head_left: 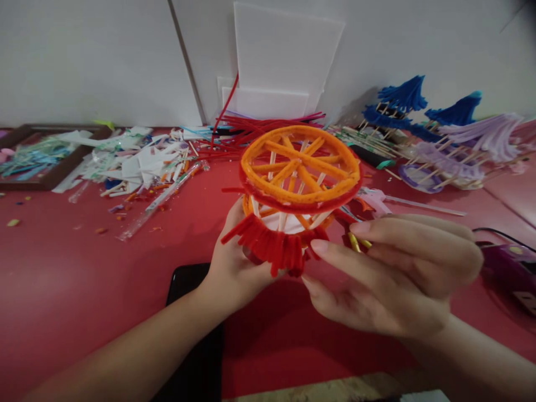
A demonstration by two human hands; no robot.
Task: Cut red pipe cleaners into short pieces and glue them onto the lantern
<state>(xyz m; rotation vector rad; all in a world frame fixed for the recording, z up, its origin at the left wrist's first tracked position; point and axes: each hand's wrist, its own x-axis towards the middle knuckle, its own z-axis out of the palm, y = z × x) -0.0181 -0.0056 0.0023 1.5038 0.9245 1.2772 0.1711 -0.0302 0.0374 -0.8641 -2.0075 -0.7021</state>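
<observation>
An orange and red pipe-cleaner model [298, 162] is held up in the middle, with a spoked wheel on top, pale sticks below it and a fringe of short red pieces [276, 245] around its lower ring. My left hand [234, 265] grips the lower part from the left and beneath; some of its fingers are hidden behind the model. At the right side of the fringe is my right hand [389, 273], its thumb and a finger close to a short red piece. Small yellow tips [355, 242] show between its fingers.
Red pipe cleaners [234, 134] and white boards [288, 50] are behind. Scraps [146, 162] and a brown tray [54, 178] lie left. Blue [404, 95] and lilac [486, 139] models, a pink glue gun [374, 201] and a purple object [508, 273] are right. A black phone-like slab [188, 279] lies below.
</observation>
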